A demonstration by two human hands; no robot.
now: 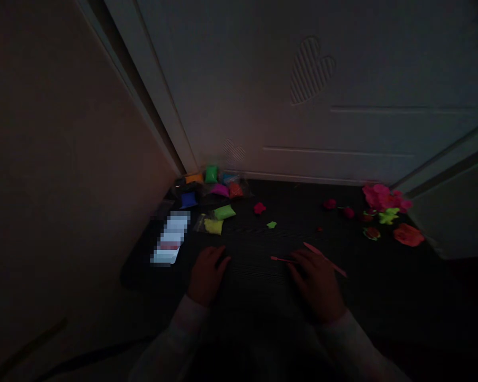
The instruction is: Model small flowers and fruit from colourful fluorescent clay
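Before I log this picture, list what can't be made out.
All in the head view:
Bright screen: contents blurred into blocks.
Thin stick: one end hidden by the right hand.
Left hand: palm hidden behind its own back.
Table: near edge lost in darkness.

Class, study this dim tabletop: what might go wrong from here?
The right hand is right by the thin pink stick and the pointed pink tool, so a careless shift might knock either aside. The tiny red piece lies loose on the dark table and could be overlooked in this light. The small green piece, also loose, might get brushed away.
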